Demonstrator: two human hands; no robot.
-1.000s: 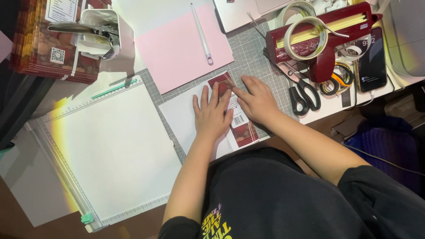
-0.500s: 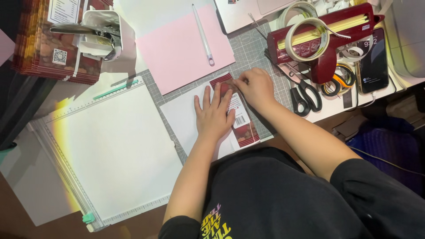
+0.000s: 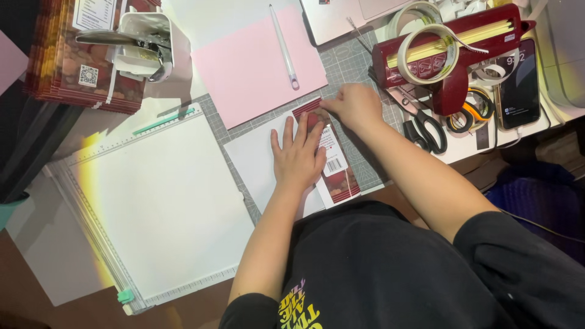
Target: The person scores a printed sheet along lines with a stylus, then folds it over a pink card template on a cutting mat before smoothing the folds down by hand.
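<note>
A white sheet [image 3: 253,161] lies on the grey cutting mat [image 3: 356,64], with a dark red printed strip [image 3: 338,170] along its right edge. My left hand [image 3: 298,155] lies flat, fingers spread, pressing down on the sheet and the strip. My right hand [image 3: 353,105] rests at the strip's far end, fingertips pinched on its top corner.
A pink sheet [image 3: 259,61] with a white folding tool [image 3: 284,45] lies beyond. A white scoring board [image 3: 158,201] is at left. A red tape dispenser [image 3: 463,52], scissors [image 3: 423,125] and a phone [image 3: 518,85] sit at right. A stack of red printed cards [image 3: 61,67] is far left.
My right hand has slid up along the red strip, away from me, to its far end. My left hand has stayed pressed on the sheet.
</note>
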